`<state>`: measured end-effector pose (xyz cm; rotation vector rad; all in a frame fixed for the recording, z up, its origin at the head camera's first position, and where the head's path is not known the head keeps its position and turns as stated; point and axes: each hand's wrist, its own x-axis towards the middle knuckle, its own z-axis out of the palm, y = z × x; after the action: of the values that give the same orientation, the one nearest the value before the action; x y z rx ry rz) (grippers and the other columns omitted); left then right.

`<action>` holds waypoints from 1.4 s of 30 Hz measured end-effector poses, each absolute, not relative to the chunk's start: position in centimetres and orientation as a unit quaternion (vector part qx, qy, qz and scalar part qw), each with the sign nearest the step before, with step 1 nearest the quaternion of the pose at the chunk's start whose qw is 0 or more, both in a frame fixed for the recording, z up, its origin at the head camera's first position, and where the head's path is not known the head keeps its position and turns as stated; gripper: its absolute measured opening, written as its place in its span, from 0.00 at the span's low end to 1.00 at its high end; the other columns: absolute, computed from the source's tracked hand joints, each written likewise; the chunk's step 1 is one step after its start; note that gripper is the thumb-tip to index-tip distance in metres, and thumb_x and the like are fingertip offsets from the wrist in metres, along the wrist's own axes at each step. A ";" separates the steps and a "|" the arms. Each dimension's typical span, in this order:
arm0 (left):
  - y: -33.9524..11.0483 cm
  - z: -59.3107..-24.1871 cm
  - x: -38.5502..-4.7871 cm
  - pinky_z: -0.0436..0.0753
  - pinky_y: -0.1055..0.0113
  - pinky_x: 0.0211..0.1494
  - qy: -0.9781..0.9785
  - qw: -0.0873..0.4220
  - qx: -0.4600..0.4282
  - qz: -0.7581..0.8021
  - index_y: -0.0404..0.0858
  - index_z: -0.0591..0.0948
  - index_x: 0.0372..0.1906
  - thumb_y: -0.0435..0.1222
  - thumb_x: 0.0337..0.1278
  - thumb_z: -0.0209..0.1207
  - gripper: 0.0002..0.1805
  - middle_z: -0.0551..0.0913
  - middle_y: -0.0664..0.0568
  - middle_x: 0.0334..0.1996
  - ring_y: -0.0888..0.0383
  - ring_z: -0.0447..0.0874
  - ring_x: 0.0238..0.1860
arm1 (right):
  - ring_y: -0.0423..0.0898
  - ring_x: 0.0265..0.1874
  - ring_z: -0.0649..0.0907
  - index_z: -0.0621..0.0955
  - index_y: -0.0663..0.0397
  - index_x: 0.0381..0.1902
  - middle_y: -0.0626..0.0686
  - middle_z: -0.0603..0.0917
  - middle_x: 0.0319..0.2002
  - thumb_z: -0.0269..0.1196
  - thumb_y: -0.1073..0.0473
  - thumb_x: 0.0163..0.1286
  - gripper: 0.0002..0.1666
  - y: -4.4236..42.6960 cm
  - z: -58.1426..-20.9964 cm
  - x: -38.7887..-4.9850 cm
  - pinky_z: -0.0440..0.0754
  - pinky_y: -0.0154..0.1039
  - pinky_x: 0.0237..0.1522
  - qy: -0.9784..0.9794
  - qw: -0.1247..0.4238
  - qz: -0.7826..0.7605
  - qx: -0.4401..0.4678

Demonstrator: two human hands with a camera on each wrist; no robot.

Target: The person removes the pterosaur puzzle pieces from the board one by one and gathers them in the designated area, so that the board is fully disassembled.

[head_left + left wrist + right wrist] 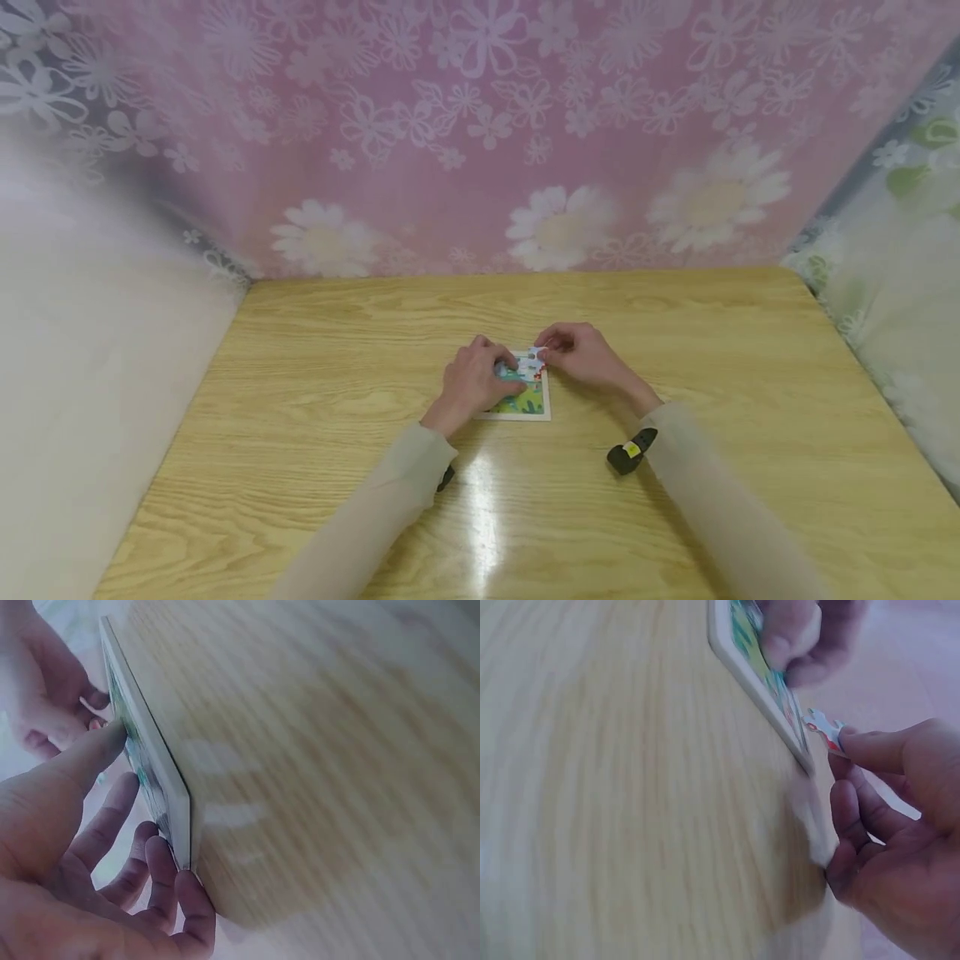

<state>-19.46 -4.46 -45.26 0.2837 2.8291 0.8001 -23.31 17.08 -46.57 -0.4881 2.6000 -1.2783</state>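
A small picture jigsaw puzzle in a white-rimmed tray [525,418] lies on the table, with green at its near side and pale blue at its far side. My left hand [472,379] rests over its left part. Thumb and index finger [120,791] touch the picture apart from each other, while other fingers lie at the tray's edge. Between thumb and finger, my right hand [588,358] pinches a loose pale blue puzzle piece [823,729] with a red patch. That piece is tilted over the tray's far right corner. My left hand hides part of the picture.
The wood-grain table [337,358] extends around the tray. A pink flowered curtain [450,167] hangs behind its far edge, and pale cloth stands at both sides. A black wrist strap [632,452] is on the right sleeve.
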 end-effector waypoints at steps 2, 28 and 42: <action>-4.5 -45.4 -19.4 0.77 0.51 0.49 0.950 0.100 0.106 0.278 0.50 0.87 0.48 0.52 0.54 0.74 0.19 0.78 0.51 0.54 0.48 0.75 0.50 | 0.45 0.38 0.85 0.86 0.52 0.48 0.54 0.88 0.39 0.64 0.59 0.73 0.08 18.2 -46.5 -23.3 0.80 0.39 0.44 0.880 0.098 -0.438 -0.157; -5.6 -46.6 -18.8 0.69 0.54 0.49 0.943 0.103 0.128 0.289 0.54 0.84 0.55 0.54 0.54 0.73 0.23 0.73 0.50 0.59 0.49 0.71 0.50 | 0.48 0.36 0.83 0.86 0.58 0.50 0.57 0.86 0.40 0.64 0.59 0.75 0.12 24.2 -47.8 -25.7 0.77 0.42 0.41 0.932 0.046 -0.334 -0.129; -6.1 -46.1 -18.5 0.67 0.47 0.59 0.928 0.124 0.134 0.325 0.51 0.85 0.50 0.50 0.51 0.75 0.21 0.72 0.49 0.62 0.47 0.70 0.55 | 0.55 0.44 0.84 0.86 0.58 0.52 0.60 0.85 0.47 0.62 0.58 0.76 0.14 24.0 -47.3 -25.2 0.80 0.51 0.47 0.935 0.040 -0.333 -0.117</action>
<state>-18.54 -6.07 -46.10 0.3920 2.7043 0.9478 -25.20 23.96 -47.28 -0.3583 2.8650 -1.0206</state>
